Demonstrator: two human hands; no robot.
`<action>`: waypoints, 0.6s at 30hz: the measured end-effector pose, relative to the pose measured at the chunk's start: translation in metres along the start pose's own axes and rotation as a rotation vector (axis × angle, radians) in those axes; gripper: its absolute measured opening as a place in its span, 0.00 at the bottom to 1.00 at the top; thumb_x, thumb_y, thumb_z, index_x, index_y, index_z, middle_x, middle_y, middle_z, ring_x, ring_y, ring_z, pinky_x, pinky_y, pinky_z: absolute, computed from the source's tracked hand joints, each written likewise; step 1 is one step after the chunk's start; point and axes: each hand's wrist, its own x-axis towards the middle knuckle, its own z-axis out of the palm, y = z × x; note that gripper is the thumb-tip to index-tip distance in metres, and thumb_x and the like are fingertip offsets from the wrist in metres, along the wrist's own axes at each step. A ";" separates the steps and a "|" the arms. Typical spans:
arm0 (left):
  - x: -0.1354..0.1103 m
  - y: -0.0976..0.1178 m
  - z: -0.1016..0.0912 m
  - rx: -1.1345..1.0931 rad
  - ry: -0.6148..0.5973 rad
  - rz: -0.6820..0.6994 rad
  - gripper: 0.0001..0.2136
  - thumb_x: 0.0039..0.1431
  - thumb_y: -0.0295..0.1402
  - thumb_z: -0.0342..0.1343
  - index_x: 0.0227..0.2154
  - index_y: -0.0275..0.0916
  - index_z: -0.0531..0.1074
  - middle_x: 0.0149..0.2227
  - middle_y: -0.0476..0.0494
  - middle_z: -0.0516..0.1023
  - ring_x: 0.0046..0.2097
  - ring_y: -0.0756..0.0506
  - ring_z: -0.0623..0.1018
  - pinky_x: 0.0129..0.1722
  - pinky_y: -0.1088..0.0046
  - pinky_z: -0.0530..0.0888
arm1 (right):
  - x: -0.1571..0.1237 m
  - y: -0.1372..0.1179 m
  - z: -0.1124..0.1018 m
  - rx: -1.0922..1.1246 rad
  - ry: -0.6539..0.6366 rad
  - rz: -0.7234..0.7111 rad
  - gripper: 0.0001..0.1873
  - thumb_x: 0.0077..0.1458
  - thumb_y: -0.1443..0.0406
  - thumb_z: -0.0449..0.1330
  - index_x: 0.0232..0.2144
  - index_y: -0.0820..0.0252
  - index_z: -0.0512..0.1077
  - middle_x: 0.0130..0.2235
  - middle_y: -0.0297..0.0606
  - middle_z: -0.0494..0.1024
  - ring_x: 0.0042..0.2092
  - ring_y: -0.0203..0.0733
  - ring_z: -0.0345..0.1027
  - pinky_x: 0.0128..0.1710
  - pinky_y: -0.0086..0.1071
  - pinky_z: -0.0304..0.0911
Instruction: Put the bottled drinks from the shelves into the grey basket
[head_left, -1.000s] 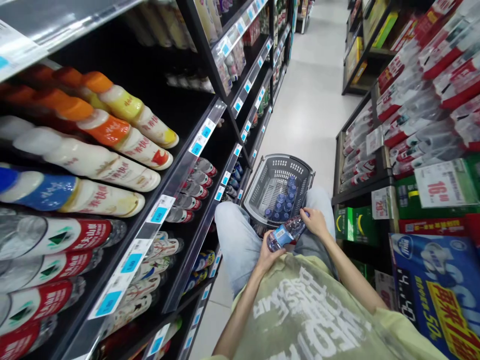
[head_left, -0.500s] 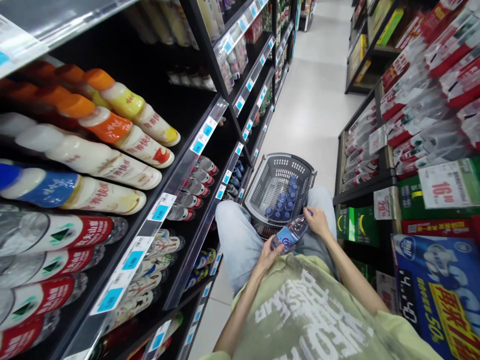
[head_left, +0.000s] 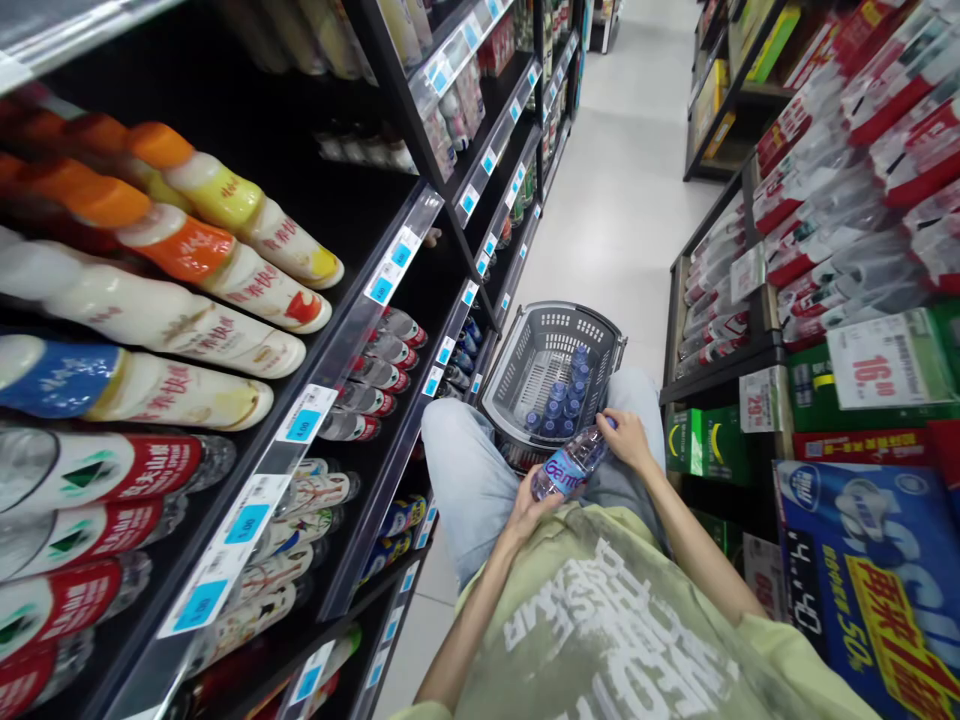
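Note:
I hold a clear water bottle (head_left: 568,464) with a blue label between both hands, lying across my lap. My left hand (head_left: 529,509) cups its base end and my right hand (head_left: 624,441) grips its capped end. Just beyond it a grey plastic shopping basket (head_left: 528,344) stands on the floor between my knees, with several blue-capped bottles (head_left: 561,398) upright in its right half.
Black shelving (head_left: 390,300) on my left holds rows of drink bottles with blue price tags along the edges. On my right, shelves carry shrink-wrapped bottle packs (head_left: 825,230) and a blue carton (head_left: 877,570). A pale tiled aisle (head_left: 630,180) runs ahead.
The bottle has been turned in my hands, so its label now faces up with the brand name showing. My hands stay in the same place over my lap.

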 end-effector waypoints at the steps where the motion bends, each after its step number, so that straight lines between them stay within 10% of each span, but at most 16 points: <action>1: 0.000 0.001 -0.001 -0.017 -0.005 -0.018 0.26 0.51 0.52 0.69 0.46 0.39 0.79 0.44 0.39 0.84 0.48 0.35 0.81 0.53 0.57 0.78 | 0.000 0.000 -0.001 0.005 -0.002 -0.009 0.22 0.66 0.54 0.50 0.23 0.54 0.69 0.27 0.42 0.80 0.31 0.45 0.71 0.35 0.35 0.54; 18: -0.002 0.018 0.004 -0.063 0.034 -0.110 0.32 0.48 0.60 0.64 0.44 0.36 0.82 0.42 0.36 0.86 0.48 0.32 0.81 0.53 0.56 0.78 | 0.001 -0.003 -0.003 -0.034 -0.018 0.010 0.22 0.66 0.55 0.51 0.20 0.53 0.67 0.26 0.42 0.80 0.30 0.45 0.72 0.34 0.35 0.54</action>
